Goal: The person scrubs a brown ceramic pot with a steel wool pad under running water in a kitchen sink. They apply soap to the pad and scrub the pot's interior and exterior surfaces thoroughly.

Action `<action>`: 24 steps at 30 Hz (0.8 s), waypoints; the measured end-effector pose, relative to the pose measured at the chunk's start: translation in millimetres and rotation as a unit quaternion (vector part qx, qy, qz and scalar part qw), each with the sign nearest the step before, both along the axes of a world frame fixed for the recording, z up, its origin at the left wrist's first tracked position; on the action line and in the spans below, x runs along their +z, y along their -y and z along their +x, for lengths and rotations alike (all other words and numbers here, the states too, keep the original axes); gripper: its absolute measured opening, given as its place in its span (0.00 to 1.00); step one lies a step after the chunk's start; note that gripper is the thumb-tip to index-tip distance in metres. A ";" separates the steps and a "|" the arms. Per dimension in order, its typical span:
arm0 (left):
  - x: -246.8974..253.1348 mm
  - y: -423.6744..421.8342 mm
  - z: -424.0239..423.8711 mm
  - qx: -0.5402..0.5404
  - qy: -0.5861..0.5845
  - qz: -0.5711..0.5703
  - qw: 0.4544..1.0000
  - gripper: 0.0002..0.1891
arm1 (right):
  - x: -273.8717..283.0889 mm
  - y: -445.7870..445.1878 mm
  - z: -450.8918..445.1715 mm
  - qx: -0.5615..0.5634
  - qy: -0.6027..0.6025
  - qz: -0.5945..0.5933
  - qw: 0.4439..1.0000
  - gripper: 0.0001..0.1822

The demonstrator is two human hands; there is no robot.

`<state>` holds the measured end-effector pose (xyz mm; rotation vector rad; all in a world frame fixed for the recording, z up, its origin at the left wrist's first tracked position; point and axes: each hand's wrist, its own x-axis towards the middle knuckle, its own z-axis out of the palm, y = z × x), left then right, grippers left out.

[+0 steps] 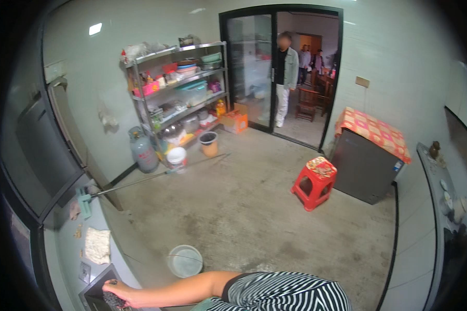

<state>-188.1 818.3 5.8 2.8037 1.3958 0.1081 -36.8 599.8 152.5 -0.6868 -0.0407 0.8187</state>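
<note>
A striped sleeve leads to my bare right arm, which reaches left across the lower edge of the view. My right hand [125,292] is closed around a dark steel wool scourer [111,299] at the sink [93,288]. The sink's lower part is cut off by the view's edge. Out of view is my left hand. Just beyond the sink, a folded pale cloth [97,245] lies on the grey counter [102,221]. A small metal plate [85,272] is set beside the basin.
A squeegee mop [85,202] leans on the counter, its pole crossing the floor. A pale bucket [185,261] stands below. Farther off are a red stool [315,184], a gas cylinder [144,151] and a loaded metal shelf [179,87]. A person [286,77] stands at the sliding door.
</note>
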 end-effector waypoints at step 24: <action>-56.8 -33.5 20.2 -0.146 0.222 0.169 0.949 0.21 | 19.7 15.5 -18.2 0.043 0.020 -0.034 0.998 0.08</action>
